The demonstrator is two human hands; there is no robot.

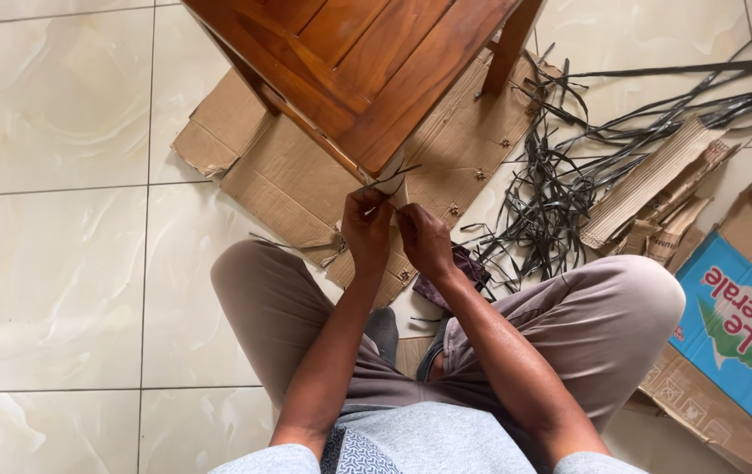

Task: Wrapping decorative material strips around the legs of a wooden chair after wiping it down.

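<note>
- A thin dark flat strip (386, 178), like rattan or plastic weaving strand, is pinched between both hands right at the near corner of the brown wooden chair seat (367, 79), its loose end sticking out to the right; it is held close to the wood, likely so it can be worked against that edge.
- The left hand (365, 224) has its grip pressed together on the strip from below, fingers curled tight.
- The right hand (422, 237) sits touching the left, its grip also pinching at the same spot; what lies between those fingertips is too small to tell apart.
- Both forearms reach forward between the raised knees in beige trousers (586, 325), which brace the arms.
- Flattened brown cardboard (297, 189) lies under the chair, apparently to shield the cream tiled floor (60, 219).
- A tangled heap of similar dark strips (551, 193) lies to the right, within reach.
- A blue printed carton (740, 325) rests open at the far right.
</note>
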